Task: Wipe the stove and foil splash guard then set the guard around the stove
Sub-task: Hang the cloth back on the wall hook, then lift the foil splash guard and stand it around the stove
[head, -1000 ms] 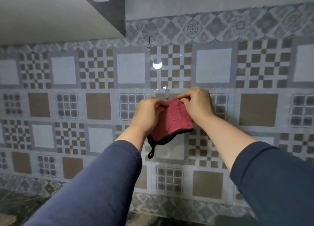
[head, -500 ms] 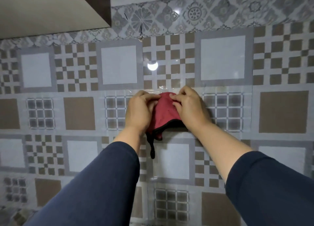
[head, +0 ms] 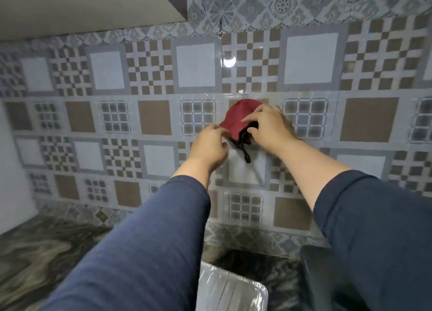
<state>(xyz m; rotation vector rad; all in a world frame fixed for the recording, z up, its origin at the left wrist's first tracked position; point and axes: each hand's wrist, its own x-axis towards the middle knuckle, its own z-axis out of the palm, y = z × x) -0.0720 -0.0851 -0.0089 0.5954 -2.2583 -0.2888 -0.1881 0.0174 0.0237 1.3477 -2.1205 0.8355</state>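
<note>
Left hand (head: 208, 145) lower on cloth (head: 236, 121)

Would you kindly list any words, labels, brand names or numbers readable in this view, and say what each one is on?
None: no readable text shows anywhere in this view.
The tiled wall carries only geometric and floral patterns.
The red cloth, held against the wall by the left hand and right hand, shows no label.
The foil splash guard and the marbled counter are unmarked.
</note>
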